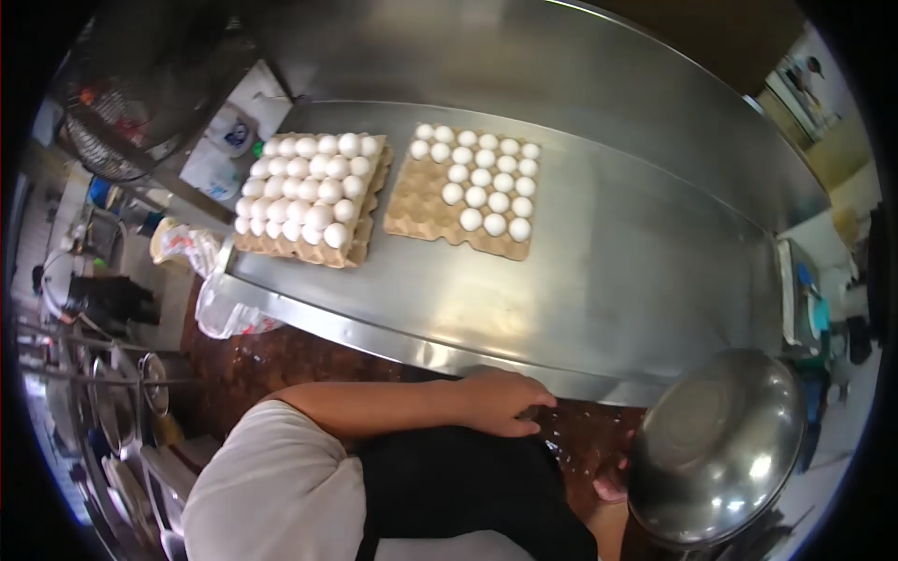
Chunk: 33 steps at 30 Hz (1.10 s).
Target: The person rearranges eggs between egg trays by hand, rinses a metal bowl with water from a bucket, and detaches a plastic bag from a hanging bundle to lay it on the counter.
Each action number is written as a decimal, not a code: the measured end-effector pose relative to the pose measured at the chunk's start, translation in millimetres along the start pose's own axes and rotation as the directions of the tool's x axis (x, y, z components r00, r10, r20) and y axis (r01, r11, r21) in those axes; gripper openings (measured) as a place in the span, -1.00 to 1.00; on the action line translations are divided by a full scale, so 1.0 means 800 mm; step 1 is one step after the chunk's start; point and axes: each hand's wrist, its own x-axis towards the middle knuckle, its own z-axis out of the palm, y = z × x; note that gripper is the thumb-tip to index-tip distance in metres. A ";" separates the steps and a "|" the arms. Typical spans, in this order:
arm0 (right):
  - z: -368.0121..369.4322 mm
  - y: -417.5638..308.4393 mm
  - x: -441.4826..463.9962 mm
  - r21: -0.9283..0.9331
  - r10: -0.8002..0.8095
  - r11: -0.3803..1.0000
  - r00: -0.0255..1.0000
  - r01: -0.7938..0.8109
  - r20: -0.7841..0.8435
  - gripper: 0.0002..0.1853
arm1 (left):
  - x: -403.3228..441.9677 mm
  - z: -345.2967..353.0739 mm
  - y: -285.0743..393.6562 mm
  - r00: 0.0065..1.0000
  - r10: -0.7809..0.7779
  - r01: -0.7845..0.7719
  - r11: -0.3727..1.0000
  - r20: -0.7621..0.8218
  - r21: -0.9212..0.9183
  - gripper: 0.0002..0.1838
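Observation:
My left hand (510, 402) is in front of my black apron, close to the front edge of the steel table. Its fingers are loosely curled, the thumb is apart from them, and nothing shows between them. At the lower right, my right hand (613, 481) grips the rim of a large steel bowl (720, 449), which is tilted with its rounded outside towards me. The bowl hides part of that hand. A stack of cardboard trays filled with white eggs (309, 187) stands on the table's left. Beside it lies a partly filled egg tray (416, 201), with bare cups on its left side.
The steel table (636, 252) has a raised back panel (561, 65). Plastic bags (229, 313) hang by its left corner. Metal pans and racks (117, 402) stand at the lower left. Another person (89, 290) is in the left background. A wire-guarded fan (103, 136) is at the upper left.

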 end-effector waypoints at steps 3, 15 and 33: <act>0.003 -0.037 0.023 -0.036 0.117 0.993 0.992 -0.116 0.040 -0.37 | 0.013 -0.008 0.016 0.998 -0.039 0.038 0.999 -0.052 -0.010 -0.50; 0.064 -0.093 0.110 -0.215 0.041 0.934 0.684 -0.285 -0.728 -0.40 | -0.001 -0.001 0.018 0.955 -0.176 0.190 0.981 -0.238 0.041 -0.49; 0.080 -0.063 0.100 -0.170 0.034 0.985 0.997 -0.022 0.068 -0.53 | -0.040 -0.009 -0.001 0.928 -0.112 0.168 0.977 -0.354 0.132 -0.53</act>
